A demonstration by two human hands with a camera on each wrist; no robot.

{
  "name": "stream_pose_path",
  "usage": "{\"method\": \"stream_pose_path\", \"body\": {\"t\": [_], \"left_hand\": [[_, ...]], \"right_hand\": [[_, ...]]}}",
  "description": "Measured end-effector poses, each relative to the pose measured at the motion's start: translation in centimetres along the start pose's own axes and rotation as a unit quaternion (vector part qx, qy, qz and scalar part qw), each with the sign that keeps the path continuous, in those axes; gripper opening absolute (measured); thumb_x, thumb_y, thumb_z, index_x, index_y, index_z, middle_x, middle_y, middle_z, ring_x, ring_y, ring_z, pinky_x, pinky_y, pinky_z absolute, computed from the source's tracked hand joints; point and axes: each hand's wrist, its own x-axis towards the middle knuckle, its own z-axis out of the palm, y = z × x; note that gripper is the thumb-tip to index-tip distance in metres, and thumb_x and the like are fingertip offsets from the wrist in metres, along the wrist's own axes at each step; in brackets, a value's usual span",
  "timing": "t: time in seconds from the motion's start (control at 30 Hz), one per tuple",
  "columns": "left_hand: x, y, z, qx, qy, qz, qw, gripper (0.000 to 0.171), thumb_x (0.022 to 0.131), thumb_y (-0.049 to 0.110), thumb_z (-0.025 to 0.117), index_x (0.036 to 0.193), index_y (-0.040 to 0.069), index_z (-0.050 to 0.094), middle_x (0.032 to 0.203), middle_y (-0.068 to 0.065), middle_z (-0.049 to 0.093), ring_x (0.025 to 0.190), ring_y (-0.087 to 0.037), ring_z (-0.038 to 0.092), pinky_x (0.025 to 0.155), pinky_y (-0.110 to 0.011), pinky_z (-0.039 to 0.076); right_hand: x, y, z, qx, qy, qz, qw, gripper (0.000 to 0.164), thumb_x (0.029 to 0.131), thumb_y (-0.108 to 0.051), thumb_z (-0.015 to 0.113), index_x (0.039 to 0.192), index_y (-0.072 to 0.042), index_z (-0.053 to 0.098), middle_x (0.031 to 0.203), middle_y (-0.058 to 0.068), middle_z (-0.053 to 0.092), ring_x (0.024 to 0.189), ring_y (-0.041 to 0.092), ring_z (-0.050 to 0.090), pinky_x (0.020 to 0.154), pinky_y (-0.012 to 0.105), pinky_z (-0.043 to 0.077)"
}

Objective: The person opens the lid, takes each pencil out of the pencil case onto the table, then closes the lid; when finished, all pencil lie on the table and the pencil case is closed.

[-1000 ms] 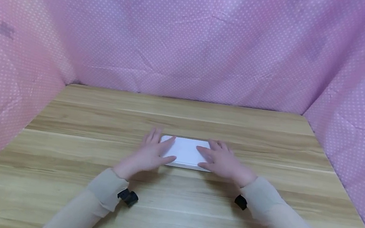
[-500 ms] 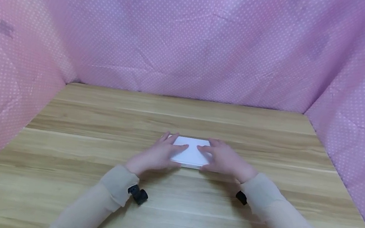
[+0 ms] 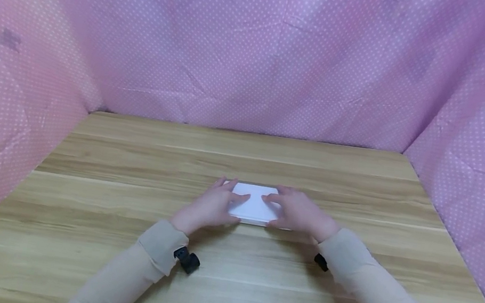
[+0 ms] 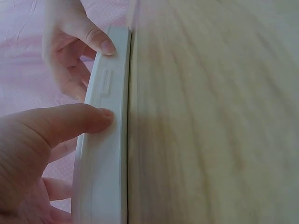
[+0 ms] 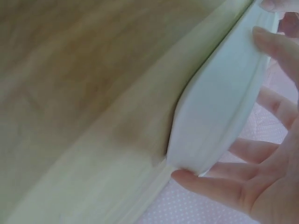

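One white box (image 3: 255, 207), long axis left-to-right, in loosely curled left hand (image 3: 211, 207), right hand (image 3: 301, 215).

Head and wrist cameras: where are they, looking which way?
Head: worn on the head, looking forward and down at the white thing; left hand, right hand, sleeves show.
Left wrist: on that wrist, facing the thing's side; both hands show.
Right wrist: on that wrist, facing that side too; right hand, bit of left.
Shared by wrists: white thing, table.
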Motion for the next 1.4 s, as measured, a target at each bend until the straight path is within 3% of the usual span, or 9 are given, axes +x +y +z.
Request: {"method": "stream_pose_path", "body": {"t": [0.23, 0.33, 0.5, 0.63, 0.87, 1.07, 1.3, 1.4], "left_hand": [[0.2, -0.2, 0.1, 0.013, 0.020, 0.016, 0.9996, 0.062, 0.074, 0.030, 0.079, 0.130, 0.017, 0.058, 0.144, -0.022, 0.041, 0.137, -0.041, 0.031, 0.115, -0.051, 0.016], [0.4, -0.2, 0.1, 0.019, 0.027, 0.020, 0.9993, 0.061, 0.072, 0.029, 0.080, 0.129, 0.017, 0.059, 0.143, -0.022, 0.043, 0.136, -0.039, 0.034, 0.115, -0.050, 0.017], [0.8, 0.1, 0.1, 0.027, 0.032, 0.029, 0.9987, 0.059, 0.072, 0.029, 0.080, 0.127, 0.016, 0.061, 0.141, -0.024, 0.045, 0.135, -0.038, 0.036, 0.115, -0.049, 0.019], [1.0, 0.4, -0.1, 0.032, 0.025, 0.021, 0.9990, 0.058, 0.072, 0.029, 0.080, 0.126, 0.017, 0.062, 0.141, -0.026, 0.043, 0.134, -0.043, 0.036, 0.114, -0.050, 0.022], [1.0, 0.6, -0.2, 0.020, 0.033, 0.019, 0.9991, 0.059, 0.071, 0.026, 0.080, 0.126, 0.016, 0.062, 0.141, -0.029, 0.042, 0.131, -0.049, 0.035, 0.111, -0.055, 0.025], [0.7, 0.4, 0.1, 0.019, 0.028, 0.001, 0.9994, 0.059, 0.072, 0.028, 0.081, 0.127, 0.018, 0.061, 0.143, -0.028, 0.040, 0.132, -0.050, 0.034, 0.110, -0.055, 0.025], [0.2, 0.3, 0.1, 0.006, 0.026, -0.004, 0.9996, 0.062, 0.072, 0.029, 0.081, 0.128, 0.018, 0.059, 0.144, -0.027, 0.038, 0.133, -0.050, 0.031, 0.112, -0.054, 0.023], [0.3, 0.1, 0.1, -0.004, 0.029, 0.000, 0.9996, 0.062, 0.072, 0.029, 0.081, 0.129, 0.018, 0.059, 0.146, -0.027, 0.036, 0.134, -0.049, 0.030, 0.112, -0.055, 0.022]], "right_hand": [[0.7, 0.6, 0.0, -0.013, 0.015, -0.034, 0.999, 0.062, 0.071, -0.041, 0.080, 0.125, -0.015, 0.063, 0.126, 0.023, 0.058, 0.109, 0.036, 0.060, 0.094, 0.047, 0.047], [0.8, 0.8, -0.1, -0.023, 0.029, -0.055, 0.998, 0.063, 0.068, -0.041, 0.081, 0.123, -0.014, 0.065, 0.119, 0.026, 0.062, 0.088, 0.027, 0.065, 0.082, 0.041, 0.053], [0.8, 1.1, -0.4, -0.041, 0.045, -0.070, 0.996, 0.061, 0.064, -0.042, 0.082, 0.117, -0.013, 0.069, 0.107, 0.023, 0.067, 0.067, 0.014, 0.058, 0.068, 0.034, 0.053], [0.8, 1.3, -0.6, -0.044, 0.037, -0.075, 0.995, 0.061, 0.063, -0.043, 0.082, 0.116, -0.014, 0.069, 0.102, 0.018, 0.069, 0.062, 0.011, 0.052, 0.062, 0.031, 0.051], [0.9, 1.3, -1.2, -0.028, 0.036, -0.064, 0.997, 0.059, 0.063, -0.040, 0.082, 0.114, -0.012, 0.070, 0.111, 0.026, 0.066, 0.066, 0.013, 0.056, 0.069, 0.034, 0.054], [1.1, 1.2, -0.7, -0.038, 0.033, -0.080, 0.995, 0.060, 0.063, -0.043, 0.081, 0.114, -0.013, 0.070, 0.092, 0.011, 0.068, 0.058, 0.008, 0.046, 0.056, 0.026, 0.047], [0.7, 1.0, -0.2, -0.050, 0.043, -0.083, 0.994, 0.061, 0.067, -0.044, 0.080, 0.119, -0.015, 0.067, 0.102, 0.017, 0.067, 0.057, 0.008, 0.044, 0.061, 0.031, 0.052], [0.3, 1.0, -0.2, -0.042, 0.046, -0.077, 0.995, 0.061, 0.070, -0.044, 0.079, 0.122, -0.014, 0.065, 0.112, 0.024, 0.064, 0.064, 0.013, 0.054, 0.070, 0.037, 0.054]]}}
